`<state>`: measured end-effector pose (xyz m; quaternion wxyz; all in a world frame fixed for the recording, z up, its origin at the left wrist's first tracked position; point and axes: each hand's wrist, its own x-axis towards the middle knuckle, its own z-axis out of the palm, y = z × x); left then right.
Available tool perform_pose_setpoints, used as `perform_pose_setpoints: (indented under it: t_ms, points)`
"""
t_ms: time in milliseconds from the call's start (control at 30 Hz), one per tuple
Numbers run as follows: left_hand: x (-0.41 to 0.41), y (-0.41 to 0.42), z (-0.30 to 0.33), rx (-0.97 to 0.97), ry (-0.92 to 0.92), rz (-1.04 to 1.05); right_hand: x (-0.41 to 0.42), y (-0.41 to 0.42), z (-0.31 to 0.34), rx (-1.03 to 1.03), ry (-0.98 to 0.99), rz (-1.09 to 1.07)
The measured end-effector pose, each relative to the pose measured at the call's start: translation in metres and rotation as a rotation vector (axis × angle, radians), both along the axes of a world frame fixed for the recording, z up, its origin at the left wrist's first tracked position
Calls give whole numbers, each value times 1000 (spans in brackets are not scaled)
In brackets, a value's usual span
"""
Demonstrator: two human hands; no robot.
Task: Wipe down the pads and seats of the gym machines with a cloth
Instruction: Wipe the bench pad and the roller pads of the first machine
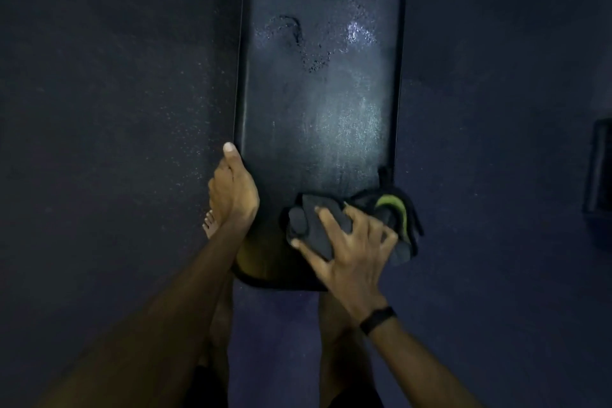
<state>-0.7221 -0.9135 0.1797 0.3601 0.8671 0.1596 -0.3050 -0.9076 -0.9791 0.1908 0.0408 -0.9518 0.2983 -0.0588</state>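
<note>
A long black padded bench (318, 103) ran away from the person, its near end rounded and close to their legs. The room was dim, and the dark speckled floor (116, 93) spread out on both sides.

The right hand (351, 242) lay on a dark bunched cloth (381, 222) with a strip of yellow-green showing in its folds. The fingers (331, 219) were spread and bent over the fabric, grasping it and pressing it down on the bench's near right corner, where part of the cloth hung over the right edge. A dark band (377, 320) sat on that wrist.

The left hand (233, 189) held the bench's left edge, thumb pointing up along the side and the fingers curled around the rim and out of sight beneath it.

Above the cloth the pad showed a pale, streaky sheen, and farther up a scatter of droplets (308, 46) glistened in a loose curve. Bare toes (210, 223) showed on the floor just left of the left wrist. At the far right edge stood a dark boxy object (599, 169), too dim to make out.
</note>
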Motion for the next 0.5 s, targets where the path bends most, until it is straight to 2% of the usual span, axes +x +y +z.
perform_pose_setpoints:
  t_ms: [167,300,367,433,500]
  points:
    - [3,2,-3,10,9,-11,87,-65,-15,9,-100,68]
    - [2,1,-2,20,1,-40,192,-129,-16,-50,-127,-201]
    - [3,1,-3,23,-17,-24,231,-152,-10,-10,-59,-231]
    - [4,0,-4,34,-17,-34,213,-146,-7,60,17,-142]
    - [3,1,-4,31,-25,-36,143,-103,3,143,49,-42]
